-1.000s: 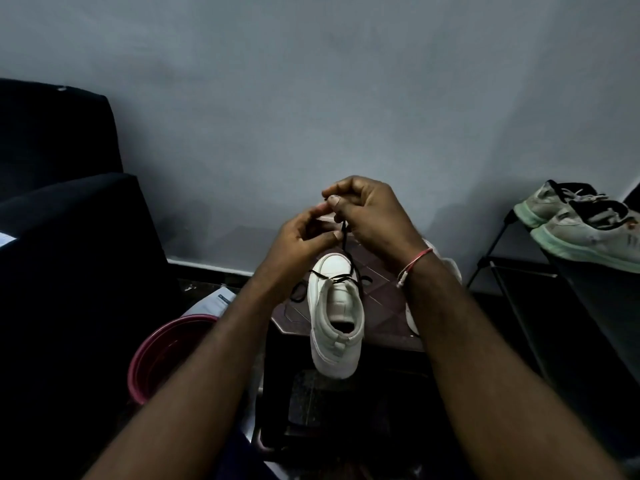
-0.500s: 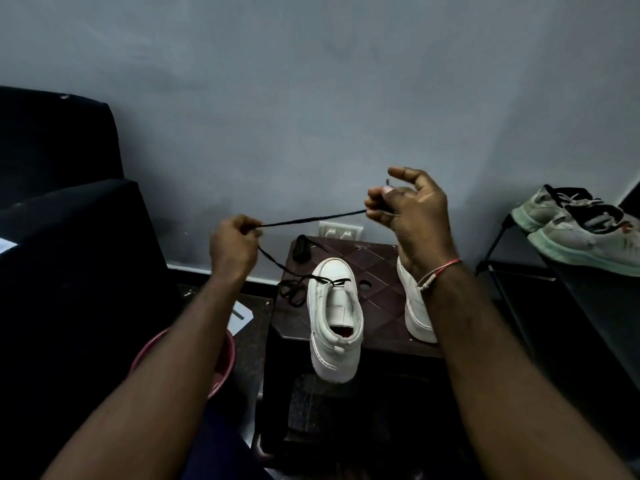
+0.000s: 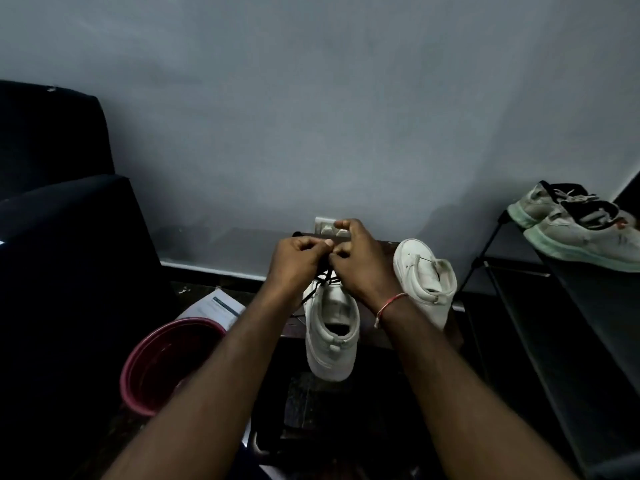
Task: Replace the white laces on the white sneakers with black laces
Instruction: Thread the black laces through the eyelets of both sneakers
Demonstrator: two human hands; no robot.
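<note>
A white sneaker (image 3: 331, 336) lies heel toward me on a dark brown stool (image 3: 382, 336). A black lace (image 3: 320, 280) crosses its front eyelets. My left hand (image 3: 297, 259) and my right hand (image 3: 360, 261) meet just above the sneaker's toe, fingers curled, each pinching the black lace; the toe is hidden behind them. A second white sneaker (image 3: 424, 278) without laces stands to the right on the stool.
A red plastic bucket (image 3: 162, 362) sits on the floor at the left, with a sheet of paper (image 3: 216, 306) behind it. A dark sofa (image 3: 65, 258) fills the left side. A black rack (image 3: 568, 306) at the right carries a worn pair of sneakers (image 3: 571, 223).
Half a second ago my hands were spread wide, stretching the black lace taut above the stool. They have come back together over the sneaker's toe.
</note>
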